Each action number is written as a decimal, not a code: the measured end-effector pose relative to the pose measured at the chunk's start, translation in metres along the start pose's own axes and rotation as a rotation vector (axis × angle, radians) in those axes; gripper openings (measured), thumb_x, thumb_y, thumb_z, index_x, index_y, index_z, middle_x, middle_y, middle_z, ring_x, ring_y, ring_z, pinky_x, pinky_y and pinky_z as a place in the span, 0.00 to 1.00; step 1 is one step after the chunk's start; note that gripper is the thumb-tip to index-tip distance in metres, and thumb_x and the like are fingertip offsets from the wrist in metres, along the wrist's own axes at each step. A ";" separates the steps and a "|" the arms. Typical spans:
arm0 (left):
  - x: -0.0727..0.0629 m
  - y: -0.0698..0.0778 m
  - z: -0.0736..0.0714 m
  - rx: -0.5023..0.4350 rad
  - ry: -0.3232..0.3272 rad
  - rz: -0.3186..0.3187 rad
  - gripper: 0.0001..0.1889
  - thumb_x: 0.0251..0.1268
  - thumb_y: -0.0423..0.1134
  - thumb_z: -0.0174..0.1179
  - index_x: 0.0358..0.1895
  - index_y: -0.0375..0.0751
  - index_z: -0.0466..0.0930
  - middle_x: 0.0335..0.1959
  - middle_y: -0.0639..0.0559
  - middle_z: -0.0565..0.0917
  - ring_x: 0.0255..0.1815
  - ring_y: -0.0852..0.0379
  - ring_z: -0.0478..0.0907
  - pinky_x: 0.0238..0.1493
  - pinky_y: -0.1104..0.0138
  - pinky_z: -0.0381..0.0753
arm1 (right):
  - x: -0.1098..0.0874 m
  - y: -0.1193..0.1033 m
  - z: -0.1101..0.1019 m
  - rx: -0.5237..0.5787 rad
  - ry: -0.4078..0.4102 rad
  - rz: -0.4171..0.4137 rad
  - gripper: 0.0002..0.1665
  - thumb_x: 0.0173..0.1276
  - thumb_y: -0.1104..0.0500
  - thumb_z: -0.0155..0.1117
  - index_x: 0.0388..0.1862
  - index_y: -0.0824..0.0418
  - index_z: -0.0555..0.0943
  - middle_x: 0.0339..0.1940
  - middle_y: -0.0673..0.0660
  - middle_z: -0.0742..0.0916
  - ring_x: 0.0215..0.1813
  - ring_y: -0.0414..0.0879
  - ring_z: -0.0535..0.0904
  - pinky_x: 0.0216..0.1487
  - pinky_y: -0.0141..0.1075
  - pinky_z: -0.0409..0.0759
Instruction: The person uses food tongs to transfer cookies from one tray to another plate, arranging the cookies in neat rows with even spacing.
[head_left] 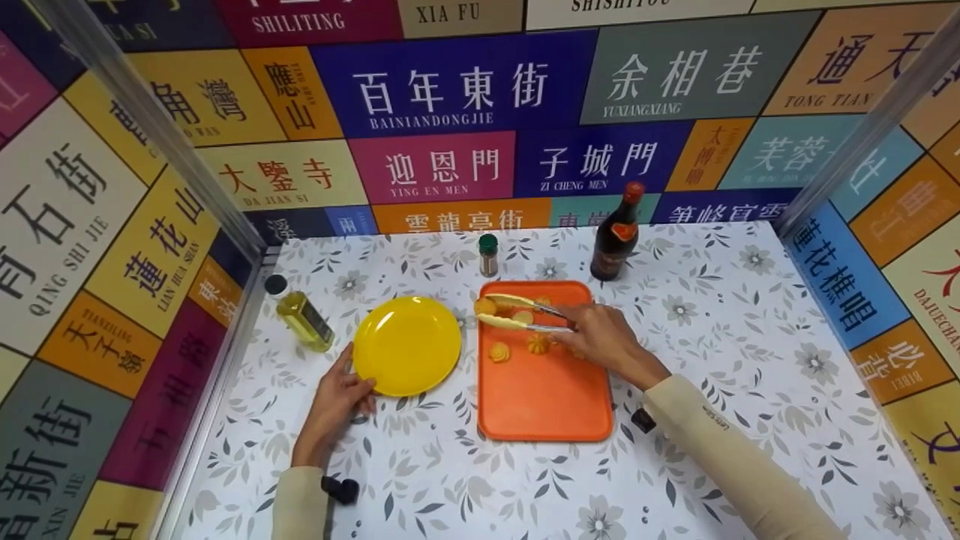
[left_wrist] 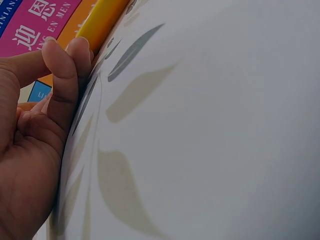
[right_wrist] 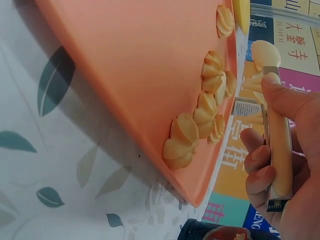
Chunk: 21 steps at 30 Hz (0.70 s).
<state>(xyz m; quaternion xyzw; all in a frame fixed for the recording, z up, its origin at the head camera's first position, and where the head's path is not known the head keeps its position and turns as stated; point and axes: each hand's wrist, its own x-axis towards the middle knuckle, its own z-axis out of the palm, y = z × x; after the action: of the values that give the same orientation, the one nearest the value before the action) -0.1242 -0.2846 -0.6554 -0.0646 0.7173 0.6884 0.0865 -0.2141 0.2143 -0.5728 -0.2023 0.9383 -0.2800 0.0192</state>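
Observation:
My right hand grips a pair of metal tongs with cream-yellow tips, held over the orange tray. A piped, swirled cookie shows between the tips, at the tray's upper left edge. Several more cookies lie on the far half of the tray, some partly covered by the tongs and hand in the head view. At the lower left rim of the yellow plate, my left hand holds the edge with thumb and fingers. In the left wrist view its fingertips meet the plate's rim.
An oil bottle stands left of the plate. Behind the tray are a green-capped shaker and a dark, red-capped bottle. Sign-covered walls enclose the flower-patterned table at the back and sides.

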 end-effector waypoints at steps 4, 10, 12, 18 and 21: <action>0.000 0.001 0.000 0.005 0.003 -0.014 0.48 0.81 0.33 0.67 0.93 0.53 0.47 0.30 0.34 0.86 0.20 0.51 0.78 0.25 0.66 0.83 | 0.002 -0.001 0.002 -0.006 -0.004 -0.006 0.36 0.74 0.46 0.79 0.74 0.61 0.84 0.38 0.52 0.89 0.31 0.44 0.80 0.31 0.38 0.80; 0.000 0.000 0.000 -0.012 0.003 -0.005 0.47 0.81 0.33 0.66 0.93 0.53 0.48 0.30 0.33 0.86 0.20 0.51 0.78 0.24 0.66 0.82 | 0.004 -0.005 0.003 -0.012 -0.003 -0.028 0.33 0.74 0.45 0.79 0.71 0.61 0.87 0.38 0.52 0.89 0.32 0.45 0.80 0.33 0.39 0.79; 0.000 0.000 0.000 -0.011 0.002 -0.002 0.47 0.80 0.33 0.67 0.93 0.52 0.48 0.30 0.32 0.86 0.20 0.51 0.79 0.24 0.66 0.82 | 0.005 -0.006 0.004 -0.009 -0.003 -0.037 0.31 0.74 0.46 0.79 0.69 0.61 0.88 0.36 0.52 0.88 0.31 0.45 0.79 0.32 0.39 0.78; 0.000 -0.001 0.000 -0.010 -0.001 0.002 0.48 0.80 0.34 0.68 0.93 0.52 0.48 0.31 0.31 0.86 0.20 0.51 0.79 0.24 0.66 0.82 | 0.008 -0.010 0.007 0.000 -0.009 -0.071 0.24 0.75 0.46 0.79 0.59 0.62 0.90 0.31 0.50 0.84 0.29 0.44 0.76 0.30 0.37 0.76; 0.000 0.000 0.000 -0.013 -0.006 0.009 0.48 0.80 0.34 0.68 0.93 0.51 0.47 0.31 0.30 0.86 0.20 0.51 0.79 0.24 0.66 0.83 | 0.008 -0.011 0.009 -0.003 -0.002 -0.084 0.25 0.75 0.45 0.79 0.60 0.61 0.90 0.30 0.50 0.83 0.29 0.44 0.76 0.30 0.37 0.75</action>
<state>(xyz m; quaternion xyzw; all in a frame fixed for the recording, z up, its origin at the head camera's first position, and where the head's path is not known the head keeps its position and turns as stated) -0.1241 -0.2844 -0.6553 -0.0600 0.7129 0.6935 0.0852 -0.2164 0.1980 -0.5740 -0.2420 0.9293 -0.2790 0.0078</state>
